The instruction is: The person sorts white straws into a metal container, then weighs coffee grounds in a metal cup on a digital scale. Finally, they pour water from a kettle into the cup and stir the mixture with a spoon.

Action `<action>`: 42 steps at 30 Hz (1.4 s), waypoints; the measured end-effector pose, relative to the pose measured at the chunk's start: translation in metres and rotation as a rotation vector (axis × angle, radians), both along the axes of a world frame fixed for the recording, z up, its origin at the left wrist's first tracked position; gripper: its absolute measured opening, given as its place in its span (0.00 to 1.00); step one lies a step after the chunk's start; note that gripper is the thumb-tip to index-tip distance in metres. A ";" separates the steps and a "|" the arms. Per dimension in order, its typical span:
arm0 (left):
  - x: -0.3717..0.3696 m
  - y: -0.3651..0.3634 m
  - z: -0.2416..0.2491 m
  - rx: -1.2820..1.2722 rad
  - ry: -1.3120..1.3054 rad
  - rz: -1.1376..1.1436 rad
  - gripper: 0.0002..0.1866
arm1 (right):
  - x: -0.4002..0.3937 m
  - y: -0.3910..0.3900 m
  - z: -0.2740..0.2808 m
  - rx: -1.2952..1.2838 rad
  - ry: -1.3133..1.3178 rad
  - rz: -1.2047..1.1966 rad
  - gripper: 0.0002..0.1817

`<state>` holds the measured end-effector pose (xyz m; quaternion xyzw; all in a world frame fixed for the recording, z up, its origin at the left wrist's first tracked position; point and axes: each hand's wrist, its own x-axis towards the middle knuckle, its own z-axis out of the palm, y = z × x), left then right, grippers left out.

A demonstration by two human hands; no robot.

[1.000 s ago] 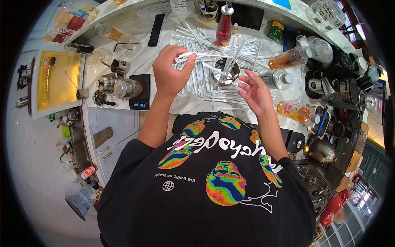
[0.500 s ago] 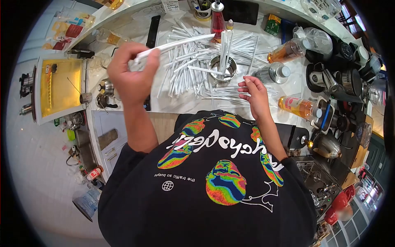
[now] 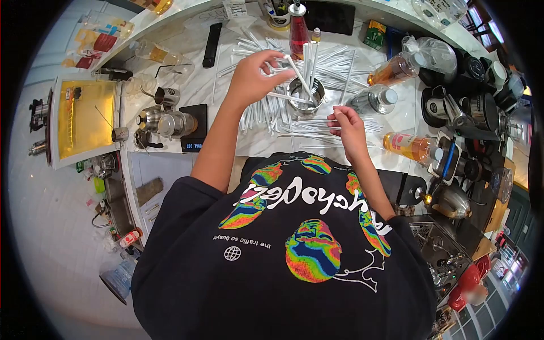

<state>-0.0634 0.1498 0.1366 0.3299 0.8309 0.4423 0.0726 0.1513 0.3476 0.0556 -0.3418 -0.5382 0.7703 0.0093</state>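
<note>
L hand (image 3: pixel 258 78) at straw (image 3: pixel 300 79) tilted in cup (image 3: pixel 303 111); R hand (image 3: pixel 350 130) nr.

a black short-sleeved t-shirt (image 3: pixel 266 277) bears white lettering (image 3: pixel 296 188), multicoloured prints (image 3: pixel 313 252) and a globe (image 3: pixel 232 253).

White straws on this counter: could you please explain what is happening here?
The left hand is at the upper end of a white straw leaning into a metal cup; its grip is unclear. The right hand, nearby, shows no straw. Other straws stand in the cup and lie loose on the counter.
</note>
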 end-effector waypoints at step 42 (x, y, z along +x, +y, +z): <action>0.039 -0.125 0.082 0.519 0.521 0.601 0.15 | -0.060 -0.013 0.073 0.728 0.484 -0.125 0.12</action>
